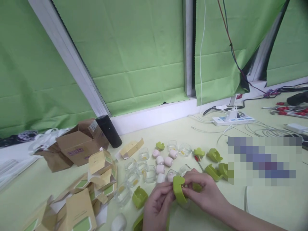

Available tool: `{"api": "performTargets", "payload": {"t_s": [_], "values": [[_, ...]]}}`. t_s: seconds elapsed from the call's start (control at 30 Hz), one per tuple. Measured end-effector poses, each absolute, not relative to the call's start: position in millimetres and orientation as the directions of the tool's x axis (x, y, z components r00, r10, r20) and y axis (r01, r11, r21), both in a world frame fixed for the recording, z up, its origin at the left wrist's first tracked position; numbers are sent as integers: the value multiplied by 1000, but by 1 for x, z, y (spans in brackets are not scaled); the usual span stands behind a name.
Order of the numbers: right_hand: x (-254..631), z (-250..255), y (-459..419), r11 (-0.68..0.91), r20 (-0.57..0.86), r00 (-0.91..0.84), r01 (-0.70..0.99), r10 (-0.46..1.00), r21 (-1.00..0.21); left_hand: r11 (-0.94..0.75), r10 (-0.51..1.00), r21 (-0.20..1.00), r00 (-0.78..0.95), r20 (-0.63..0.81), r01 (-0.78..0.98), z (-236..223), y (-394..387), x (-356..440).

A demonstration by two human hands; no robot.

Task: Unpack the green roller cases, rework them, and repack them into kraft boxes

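My left hand (157, 205) and my right hand (204, 191) meet low in the middle of the head view. Both pinch a green plastic ring-shaped piece (179, 189) held between them, fingers closed on its edges. Just beyond the hands lie small pink-and-white pieces (163, 160) and several clear little cups (150, 173) on the pale table (264, 205). More green plastic pieces (214, 155) lie to the right of these, and one green piece (139, 197) sits left of my left hand.
Open cardboard boxes (79, 144) and small yellow-green cartons (79, 208) crowd the left side. A black cylinder (109, 131) leans by the wall. A power strip (232, 120) with cables and red-handled tools (288, 110) lie at the far right. Green curtains hang behind.
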State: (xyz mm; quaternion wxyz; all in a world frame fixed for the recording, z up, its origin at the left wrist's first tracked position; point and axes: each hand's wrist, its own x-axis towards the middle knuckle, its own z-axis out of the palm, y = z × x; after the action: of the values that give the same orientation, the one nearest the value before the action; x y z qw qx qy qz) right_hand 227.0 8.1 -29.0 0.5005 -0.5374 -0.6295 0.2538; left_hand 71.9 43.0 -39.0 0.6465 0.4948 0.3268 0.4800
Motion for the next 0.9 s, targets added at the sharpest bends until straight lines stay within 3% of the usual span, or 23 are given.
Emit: {"api": "performTargets", "payload": {"t_s": [0.13, 0.23, 0.37, 0.5, 0.67, 0.73, 0.83, 0.9], "values": [[234, -24, 0, 406, 437, -34, 438, 899, -802, -141, 926, 969, 319, 201, -203, -47, 46, 68], [244, -20, -6, 576, 605, -135, 521, 784, -630, -23, 908, 970, 401, 122, -243, -52, 48, 69], [248, -21, -5, 682, 534, -441, 589, 721, -434, 45, 805, 969, 583, 108, -242, -53, 46, 70], [246, -25, -6, 719, 554, -466, 534, 689, -445, -47, 830, 998, 554, 63, -43, -50, 45, 63], [248, -19, -11, 734, 541, -499, 502, 677, -457, -248, 818, 962, 557, 145, 113, -35, 45, 54], [247, -12, -13, 731, 552, -479, 458, 682, -505, -197, 811, 980, 567, 146, 30, -28, 42, 54], [245, -1, -17, 730, 588, -433, 418, 683, -541, 97, 789, 969, 611, 64, -227, -26, 29, 59], [247, 6, -20, 700, 524, -465, 432, 713, -569, 264, 805, 896, 593, -1, -356, -32, 16, 62]]}}
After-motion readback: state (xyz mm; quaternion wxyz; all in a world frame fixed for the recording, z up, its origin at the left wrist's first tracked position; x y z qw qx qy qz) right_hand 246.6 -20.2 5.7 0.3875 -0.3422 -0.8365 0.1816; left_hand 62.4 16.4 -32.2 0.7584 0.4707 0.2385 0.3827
